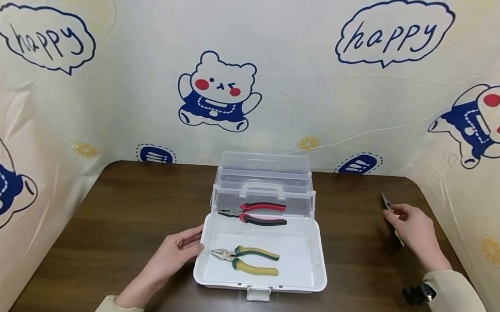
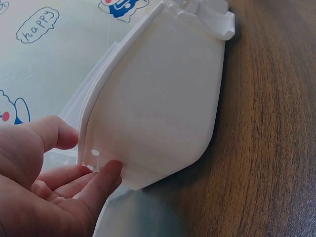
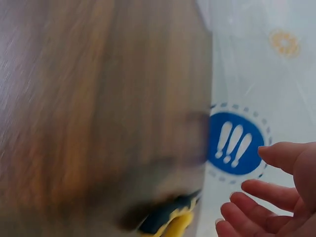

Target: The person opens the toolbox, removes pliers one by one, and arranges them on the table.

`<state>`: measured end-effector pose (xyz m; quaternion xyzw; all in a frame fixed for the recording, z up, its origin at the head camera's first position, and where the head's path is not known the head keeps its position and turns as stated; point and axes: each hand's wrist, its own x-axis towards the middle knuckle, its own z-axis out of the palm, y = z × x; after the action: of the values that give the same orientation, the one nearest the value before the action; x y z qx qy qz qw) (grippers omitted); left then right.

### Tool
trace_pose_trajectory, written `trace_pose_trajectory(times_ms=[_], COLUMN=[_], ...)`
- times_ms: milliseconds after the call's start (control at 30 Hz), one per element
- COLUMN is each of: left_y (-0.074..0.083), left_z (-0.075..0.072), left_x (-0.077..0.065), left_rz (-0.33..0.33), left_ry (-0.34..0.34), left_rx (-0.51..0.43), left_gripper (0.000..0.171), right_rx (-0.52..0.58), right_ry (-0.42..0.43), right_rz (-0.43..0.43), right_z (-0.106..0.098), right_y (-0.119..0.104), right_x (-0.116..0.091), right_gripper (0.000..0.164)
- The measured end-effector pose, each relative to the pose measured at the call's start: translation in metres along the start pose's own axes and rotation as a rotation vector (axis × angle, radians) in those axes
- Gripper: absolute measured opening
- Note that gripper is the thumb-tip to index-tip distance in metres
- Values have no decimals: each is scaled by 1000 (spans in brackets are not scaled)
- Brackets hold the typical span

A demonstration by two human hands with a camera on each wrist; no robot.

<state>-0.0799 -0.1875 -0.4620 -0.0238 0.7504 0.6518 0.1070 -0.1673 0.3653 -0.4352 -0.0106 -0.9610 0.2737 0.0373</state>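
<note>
An open white toolbox (image 1: pixel 257 287) with a clear hinged lid stands mid-table. My left hand (image 1: pixel 175 251) holds its left side, the thumb at the rim and curled fingertips against the outer wall (image 2: pixel 158 98). Inside lie pliers with yellow-green handles (image 1: pixel 256 268) in front and pliers with red-black handles (image 1: pixel 263 221) behind. Off to the right, my right hand (image 1: pixel 414 231) is over another pair of pliers (image 1: pixel 386 201). In the right wrist view its fingers (image 3: pixel 266 195) are spread and apart from the yellow and dark handles (image 3: pixel 170 217), which are partly cut off by the frame.
The dark wooden table (image 1: pixel 141 200) has rounded back corners. A patterned cloth (image 1: pixel 284 103) hangs along its back and sides. The toolbox's clear lid (image 1: pixel 266 179), with a carry handle, stands raised toward the cloth. A latch (image 1: pixel 258 294) juts from the box's front.
</note>
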Motion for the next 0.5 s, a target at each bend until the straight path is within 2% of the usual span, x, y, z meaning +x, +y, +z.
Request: trace_pose_trajectory(times_ms=[500], left_y=[1], left_z=[1], left_x=[-2], left_rz=[11], left_ry=[5], left_rx=[6], left_gripper=[51], right_rx=[71], right_ry=[39], right_rz=[-196], right_z=[5], right_y=[-89], right_x=[-17], right_gripper=[34])
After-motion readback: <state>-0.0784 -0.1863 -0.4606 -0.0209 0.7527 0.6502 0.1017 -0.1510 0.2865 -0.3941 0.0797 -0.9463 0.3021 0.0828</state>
